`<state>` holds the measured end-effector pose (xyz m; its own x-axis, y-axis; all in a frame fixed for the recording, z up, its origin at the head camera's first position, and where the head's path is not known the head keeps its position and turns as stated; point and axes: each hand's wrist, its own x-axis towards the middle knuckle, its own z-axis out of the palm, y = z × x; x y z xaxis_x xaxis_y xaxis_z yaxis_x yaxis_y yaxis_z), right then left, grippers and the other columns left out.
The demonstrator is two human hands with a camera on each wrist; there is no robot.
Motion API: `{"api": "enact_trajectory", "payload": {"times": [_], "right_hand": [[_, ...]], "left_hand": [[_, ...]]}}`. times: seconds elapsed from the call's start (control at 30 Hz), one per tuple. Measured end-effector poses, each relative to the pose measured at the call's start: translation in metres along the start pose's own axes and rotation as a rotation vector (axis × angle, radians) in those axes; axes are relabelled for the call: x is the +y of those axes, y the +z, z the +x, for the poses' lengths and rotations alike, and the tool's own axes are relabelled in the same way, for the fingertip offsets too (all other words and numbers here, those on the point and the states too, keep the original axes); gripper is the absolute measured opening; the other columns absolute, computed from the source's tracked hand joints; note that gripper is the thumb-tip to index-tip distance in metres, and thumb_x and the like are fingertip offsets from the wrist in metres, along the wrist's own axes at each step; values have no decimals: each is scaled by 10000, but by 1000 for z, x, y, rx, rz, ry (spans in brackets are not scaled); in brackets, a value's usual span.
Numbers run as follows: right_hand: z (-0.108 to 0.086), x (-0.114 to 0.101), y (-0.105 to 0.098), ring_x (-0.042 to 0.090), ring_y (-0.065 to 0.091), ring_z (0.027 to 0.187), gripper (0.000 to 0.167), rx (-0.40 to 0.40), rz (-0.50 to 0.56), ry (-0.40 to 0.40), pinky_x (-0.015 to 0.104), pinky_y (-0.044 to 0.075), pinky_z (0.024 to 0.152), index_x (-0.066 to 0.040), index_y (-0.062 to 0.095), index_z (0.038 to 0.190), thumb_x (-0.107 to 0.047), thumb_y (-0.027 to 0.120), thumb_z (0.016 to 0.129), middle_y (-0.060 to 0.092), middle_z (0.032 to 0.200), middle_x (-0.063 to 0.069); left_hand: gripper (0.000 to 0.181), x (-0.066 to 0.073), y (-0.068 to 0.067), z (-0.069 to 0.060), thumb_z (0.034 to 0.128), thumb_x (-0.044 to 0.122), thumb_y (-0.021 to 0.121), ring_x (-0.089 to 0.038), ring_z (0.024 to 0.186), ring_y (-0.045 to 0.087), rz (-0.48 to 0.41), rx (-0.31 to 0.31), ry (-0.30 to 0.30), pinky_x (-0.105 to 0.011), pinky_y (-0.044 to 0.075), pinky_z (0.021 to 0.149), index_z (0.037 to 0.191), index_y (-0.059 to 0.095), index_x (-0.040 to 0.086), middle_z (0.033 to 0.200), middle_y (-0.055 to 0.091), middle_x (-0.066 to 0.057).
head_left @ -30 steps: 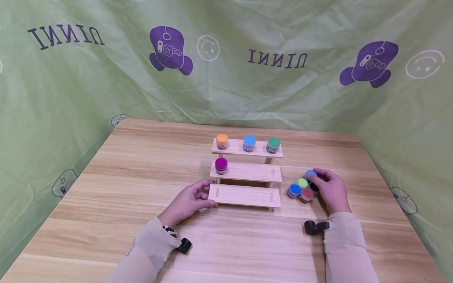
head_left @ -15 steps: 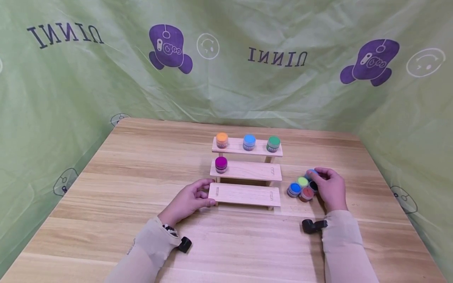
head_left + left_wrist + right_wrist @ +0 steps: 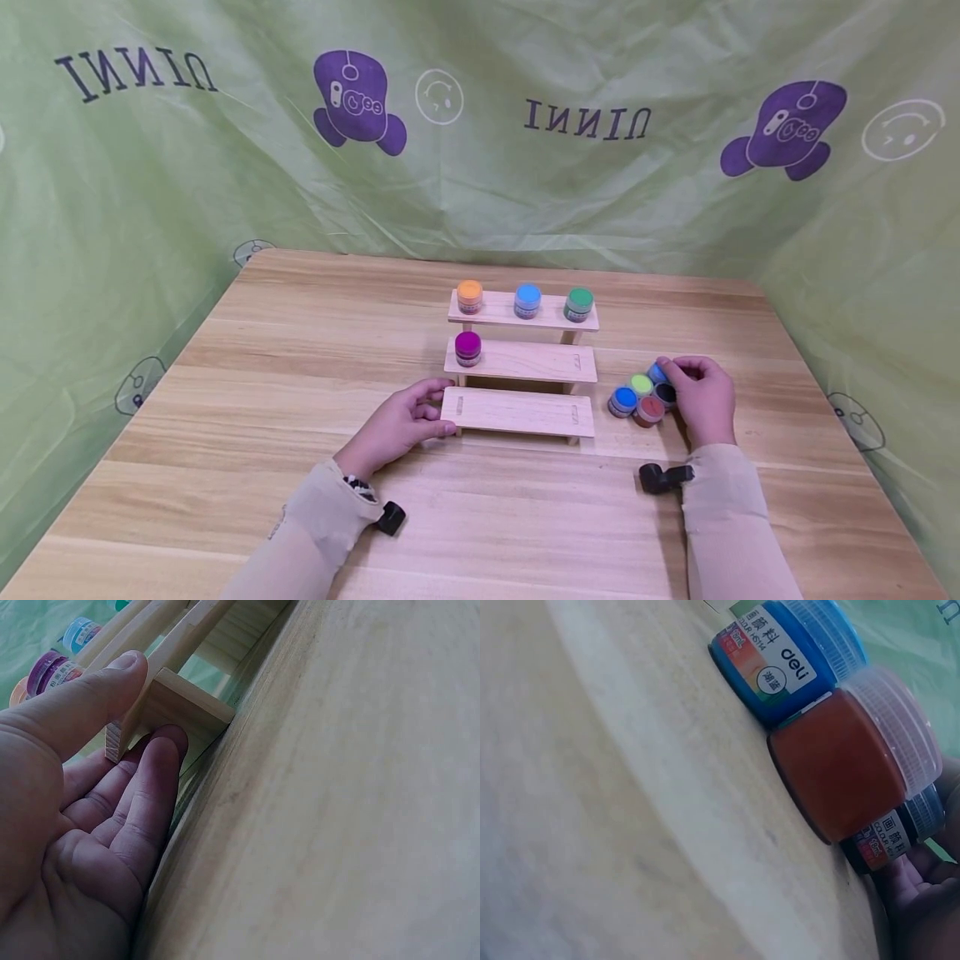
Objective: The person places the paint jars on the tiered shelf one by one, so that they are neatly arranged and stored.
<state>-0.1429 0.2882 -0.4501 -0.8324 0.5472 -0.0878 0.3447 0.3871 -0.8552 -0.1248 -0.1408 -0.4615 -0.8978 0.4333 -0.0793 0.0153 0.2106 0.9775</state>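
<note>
At the left end of the lowest step of a wooden three-step rack (image 3: 517, 414), my left hand (image 3: 397, 427) grips the board. In the left wrist view, the thumb of that hand (image 3: 90, 810) lies on the board's edge, with fingers beneath. My right hand (image 3: 705, 400) pinches a light blue jar (image 3: 656, 372) at the back of a jar cluster. Touching or close by are a yellow-green jar (image 3: 641, 384), a black jar (image 3: 664, 395), a red-brown jar (image 3: 648, 410) and a darker blue jar (image 3: 623, 402). The right wrist view hides the held jar.
Orange (image 3: 469, 297), light blue (image 3: 527, 301) and green (image 3: 578, 304) jars stand on the top step. A purple jar (image 3: 468, 348) is at the left of the middle step. Green printed cloth (image 3: 480, 200) hangs behind the wooden table (image 3: 510, 533).
My right hand's fingers have shifted slightly over the light blue jar, whose lid shows more than half a second ago. My left hand stays on the rack.
</note>
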Motion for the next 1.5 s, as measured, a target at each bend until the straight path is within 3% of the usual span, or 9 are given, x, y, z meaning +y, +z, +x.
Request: {"api": "enact_trajectory", "payload": {"times": [0.4,0.7,0.87,1.03,1.23,1.5], "right_hand": [[-1,1,0,159,523,1064,431,-8,33,-19,173,441,825,-90,622,1365,-351,558,1027,589,1279,104],[-1,0,-1,60,589,954,463,-44,90,2,104,496,781,-60,619,1363,-371,557,1026,575,1353,133],[-4,-1,-4,181,513,1194,529,-122,61,-50,250,455,989,-87,558,1432,-390,601,1000,540,1424,125],[-5,-2,-4,260,466,1281,544,-185,54,-76,413,419,1090,-92,509,1472,-343,610,1000,502,1467,137],[-4,-1,-4,300,423,1341,534,-227,54,-83,492,372,1129,-85,471,1497,-289,583,1017,456,1513,149],[-4,-1,-3,298,449,1304,564,-224,37,-90,489,385,1114,-76,464,1498,-332,595,1014,481,1476,168]], "left_hand": [[661,1,0,-1,842,72,816,-213,917,682,0,-1,4,-262,576,723,1424,503,49,1218,616,-162],[655,-1,-1,0,848,81,812,-183,901,684,8,-2,22,-255,574,711,1420,499,23,1214,612,-185],[651,-2,-1,0,846,79,813,-183,899,683,6,-4,23,-253,573,708,1415,502,20,1217,610,-191],[661,-1,0,0,841,80,817,-201,916,685,-5,-5,14,-261,577,713,1419,502,36,1242,605,-176],[664,-2,-1,0,845,70,812,-229,924,680,-7,-8,11,-258,575,717,1423,491,16,1235,600,-194],[661,-3,-1,1,852,72,805,-196,936,686,-12,-14,21,-269,584,731,1426,484,3,1273,592,-203]]}}
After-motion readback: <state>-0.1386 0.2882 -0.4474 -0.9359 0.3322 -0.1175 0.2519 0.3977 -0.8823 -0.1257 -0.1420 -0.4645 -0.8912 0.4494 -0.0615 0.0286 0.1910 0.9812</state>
